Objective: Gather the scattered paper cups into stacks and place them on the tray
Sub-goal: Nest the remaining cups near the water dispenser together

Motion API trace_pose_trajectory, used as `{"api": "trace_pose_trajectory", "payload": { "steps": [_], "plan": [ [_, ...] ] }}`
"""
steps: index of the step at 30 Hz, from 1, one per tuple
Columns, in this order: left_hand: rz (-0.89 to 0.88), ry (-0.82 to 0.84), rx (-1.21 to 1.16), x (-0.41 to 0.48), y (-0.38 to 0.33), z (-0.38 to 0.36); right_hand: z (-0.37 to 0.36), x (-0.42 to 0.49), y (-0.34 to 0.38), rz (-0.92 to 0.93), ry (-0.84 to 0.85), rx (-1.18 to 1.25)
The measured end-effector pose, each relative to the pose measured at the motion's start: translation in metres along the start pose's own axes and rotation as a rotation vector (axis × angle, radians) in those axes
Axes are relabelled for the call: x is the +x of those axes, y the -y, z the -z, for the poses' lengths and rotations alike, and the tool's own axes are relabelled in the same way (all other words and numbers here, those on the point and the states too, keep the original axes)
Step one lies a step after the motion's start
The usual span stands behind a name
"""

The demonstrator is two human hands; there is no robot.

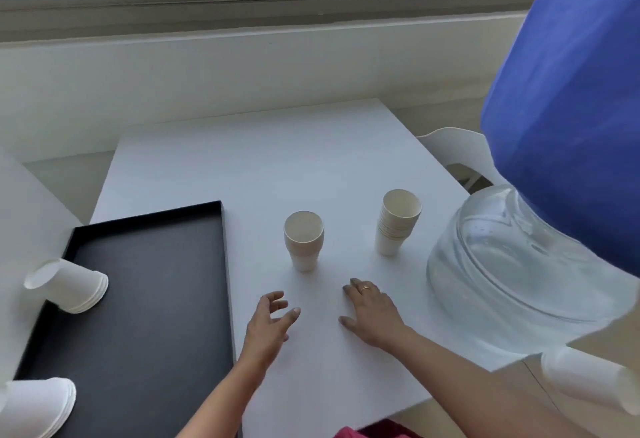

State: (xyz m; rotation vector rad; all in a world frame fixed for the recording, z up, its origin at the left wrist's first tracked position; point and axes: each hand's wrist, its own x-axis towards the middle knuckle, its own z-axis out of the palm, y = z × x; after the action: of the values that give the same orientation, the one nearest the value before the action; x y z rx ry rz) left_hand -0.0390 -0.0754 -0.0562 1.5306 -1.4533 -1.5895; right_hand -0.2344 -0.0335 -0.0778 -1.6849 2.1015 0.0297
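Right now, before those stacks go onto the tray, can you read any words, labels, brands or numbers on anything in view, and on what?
None can be read.
Upright cup stacks: plain, no print showing.
Stacks lying on their sides: plain white.
Black tray: no marking.
Clear jug with blue cover: no label visible from here.

Paper cup stacks (304, 245) matt white; tray (138, 299) matt black; table (242, 167) smooth white.
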Motion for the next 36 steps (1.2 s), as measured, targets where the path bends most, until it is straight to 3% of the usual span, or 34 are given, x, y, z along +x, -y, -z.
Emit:
{"api": "trace_pose_trajectory", "payload": {
  "steps": [16, 26, 29, 36],
  "plan": [
    [-0.037, 0.246, 0.125, -0.057, -0.007, -0.118, -0.020, -0.125, -0.080, -0.042, 0.060, -0.021],
    [-0.044, 0.358, 0.155, -0.115, -0.001, -0.184, -0.039, -0.212, -0.150, -0.249, 0.005, 0.153],
    [-0.039, 0.382, 0.169, -0.128, -0.003, -0.197, -0.043, -0.230, -0.173, -0.390, -0.022, 0.295],
    [0.002, 0.451, 0.154, -0.141, -0.009, -0.226, -0.033, -0.255, -0.215, -0.705, -0.260, 0.914]
  ]
}}
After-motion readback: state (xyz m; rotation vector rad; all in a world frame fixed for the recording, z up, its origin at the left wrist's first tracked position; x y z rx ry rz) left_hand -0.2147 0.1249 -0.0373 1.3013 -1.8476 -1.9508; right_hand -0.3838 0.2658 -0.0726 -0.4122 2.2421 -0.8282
